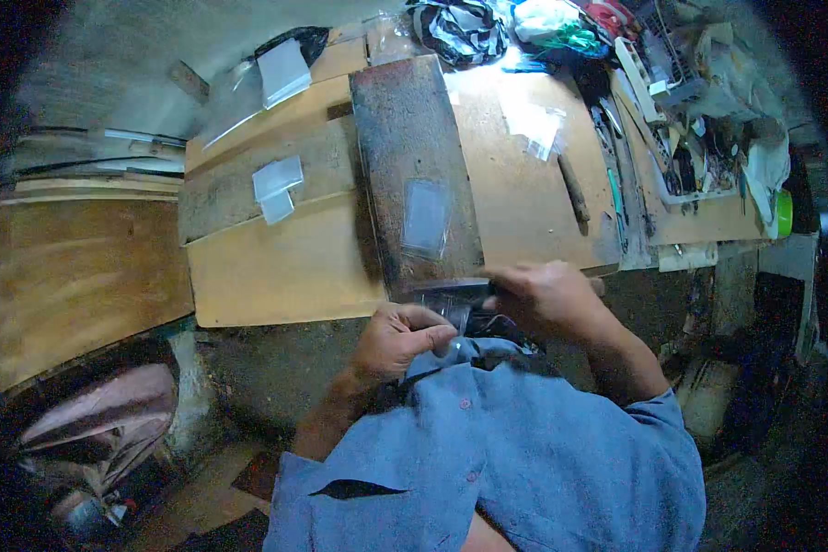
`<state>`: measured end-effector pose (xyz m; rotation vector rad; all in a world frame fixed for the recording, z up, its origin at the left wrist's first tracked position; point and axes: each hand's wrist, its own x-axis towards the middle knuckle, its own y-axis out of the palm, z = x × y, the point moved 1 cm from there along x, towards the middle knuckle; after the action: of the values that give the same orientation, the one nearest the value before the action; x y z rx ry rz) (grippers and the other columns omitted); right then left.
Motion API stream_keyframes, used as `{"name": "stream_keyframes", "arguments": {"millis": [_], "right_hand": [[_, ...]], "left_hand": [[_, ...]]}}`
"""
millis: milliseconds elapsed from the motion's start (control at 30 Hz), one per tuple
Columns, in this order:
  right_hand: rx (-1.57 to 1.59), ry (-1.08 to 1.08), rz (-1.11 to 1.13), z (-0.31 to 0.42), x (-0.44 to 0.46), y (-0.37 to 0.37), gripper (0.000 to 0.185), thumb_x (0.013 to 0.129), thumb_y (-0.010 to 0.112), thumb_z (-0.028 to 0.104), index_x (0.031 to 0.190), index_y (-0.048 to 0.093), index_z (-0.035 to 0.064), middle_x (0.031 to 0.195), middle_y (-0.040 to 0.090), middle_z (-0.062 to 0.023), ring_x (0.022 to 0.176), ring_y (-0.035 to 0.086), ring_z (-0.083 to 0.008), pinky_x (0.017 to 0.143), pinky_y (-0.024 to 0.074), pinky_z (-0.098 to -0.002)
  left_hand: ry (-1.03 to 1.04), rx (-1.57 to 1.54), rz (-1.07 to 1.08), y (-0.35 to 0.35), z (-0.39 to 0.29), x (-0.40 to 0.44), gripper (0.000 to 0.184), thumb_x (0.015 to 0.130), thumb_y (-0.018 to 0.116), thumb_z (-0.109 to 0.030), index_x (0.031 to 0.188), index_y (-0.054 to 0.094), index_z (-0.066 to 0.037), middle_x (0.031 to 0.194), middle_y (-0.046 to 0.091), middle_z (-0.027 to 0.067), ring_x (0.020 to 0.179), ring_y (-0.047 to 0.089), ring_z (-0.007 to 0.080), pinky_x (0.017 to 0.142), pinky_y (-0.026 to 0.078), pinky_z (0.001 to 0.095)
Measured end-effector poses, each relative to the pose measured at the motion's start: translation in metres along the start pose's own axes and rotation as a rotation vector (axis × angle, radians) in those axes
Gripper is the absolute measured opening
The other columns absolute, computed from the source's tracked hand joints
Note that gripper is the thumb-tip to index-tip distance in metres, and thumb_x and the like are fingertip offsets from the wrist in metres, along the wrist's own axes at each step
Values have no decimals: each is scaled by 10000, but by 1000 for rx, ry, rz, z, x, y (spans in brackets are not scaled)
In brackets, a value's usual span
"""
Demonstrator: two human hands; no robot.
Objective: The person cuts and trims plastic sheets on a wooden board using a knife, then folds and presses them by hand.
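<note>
My left hand [397, 342] is at the near end of a dark wooden board, thumb and fingers pinched on a clear plastic piece [456, 317]. Just to the right, my right hand [557, 296] is closed, with its fingers curled and partly smeared by motion. What it grips is hidden, though a brown end shows past the far side of the fist. Between the hands lies a dark strip [460, 289] at the board's edge. On the dark wooden board [414, 120] rests a stack of clear plastic sheets [425, 217].
Small clear sheets [278, 188] lie on the left of the workbench [276, 276]. A wooden rod [572, 189] and more bright sheets [535, 127] are on the right. Beyond stands a tray of tools [699, 175]. Bags [460, 32] sit at the back.
</note>
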<state>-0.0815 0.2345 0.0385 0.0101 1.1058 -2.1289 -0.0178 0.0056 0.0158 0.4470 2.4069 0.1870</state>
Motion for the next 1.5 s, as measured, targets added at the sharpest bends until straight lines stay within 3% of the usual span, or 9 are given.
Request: {"name": "stream_keyframes", "arguments": {"millis": [67, 133, 267, 333, 567, 667, 900, 1067, 1500], "right_hand": [[249, 125, -308, -4, 0, -6, 305, 832, 626, 162, 1097, 554, 29, 849, 618, -167, 752, 631, -277, 660, 492, -342], [281, 246, -409, -9, 4, -15, 294, 826, 644, 121, 1084, 558, 8, 821, 623, -121, 770, 614, -191, 699, 479, -307], [699, 5, -118, -15, 7, 25, 294, 772, 706, 85, 1019, 577, -9, 851, 623, -44, 800, 572, -122, 730, 472, -277], [1028, 7, 41, -1, 13, 50, 235, 768, 703, 61, 964, 587, 4, 828, 616, -40, 778, 564, -108, 713, 467, -254], [1187, 192, -34, 4, 20, 41, 162, 740, 624, -59, 878, 573, 10, 817, 607, -34, 749, 564, -92, 702, 469, -238], [1371, 236, -132, 6, 19, 45, 142, 774, 677, 11, 882, 584, 20, 798, 613, -22, 690, 553, -84, 634, 464, -240], [1165, 298, -58, 13, 17, 42, 146, 789, 679, 35, 895, 582, 7, 794, 624, -38, 724, 574, -90, 650, 474, -238], [1177, 280, -224, 7, 16, 49, 137, 827, 650, 98, 900, 592, -3, 780, 619, -28, 702, 568, -91, 639, 471, -242], [1102, 287, -259, 9, 14, 39, 150, 829, 652, 127, 877, 608, -7, 763, 623, -24, 704, 568, -88, 644, 469, -240]], "left_hand": [[-43, 86, 29, -5, 4, 0, 138, 815, 654, -84, 918, 656, 8, 756, 657, 37, 688, 588, 94, 643, 476, 253], [59, 15, -28, -6, 10, 0, 120, 824, 654, -95, 885, 658, 8, 743, 651, 40, 677, 588, 102, 639, 482, 256], [93, -251, -162, 7, 4, 11, 105, 839, 643, -99, 858, 658, 3, 753, 652, 48, 680, 592, 109, 654, 487, 259], [285, -296, -271, 11, 3, 18, 102, 850, 633, -97, 863, 653, 1, 769, 656, 57, 700, 601, 115, 676, 490, 260], [293, -433, -333, 2, 10, 11, 85, 854, 625, -77, 878, 640, 3, 794, 654, 78, 690, 608, 125, 654, 502, 240], [281, -449, -360, 1, 9, 9, 87, 856, 622, -77, 886, 632, 5, 792, 652, 85, 686, 610, 120, 634, 506, 231], [294, -437, -388, 0, 7, 9, 121, 870, 614, -110, 877, 630, 10, 786, 651, 81, 684, 604, 117, 635, 502, 237], [337, -309, -407, -3, 12, 10, 123, 873, 609, -109, 874, 636, 11, 775, 652, 80, 685, 604, 121, 643, 506, 249], [323, -238, -389, -7, 8, 7, 96, 858, 610, -85, 870, 636, 6, 766, 657, 96, 663, 617, 136, 650, 528, 274]]}}
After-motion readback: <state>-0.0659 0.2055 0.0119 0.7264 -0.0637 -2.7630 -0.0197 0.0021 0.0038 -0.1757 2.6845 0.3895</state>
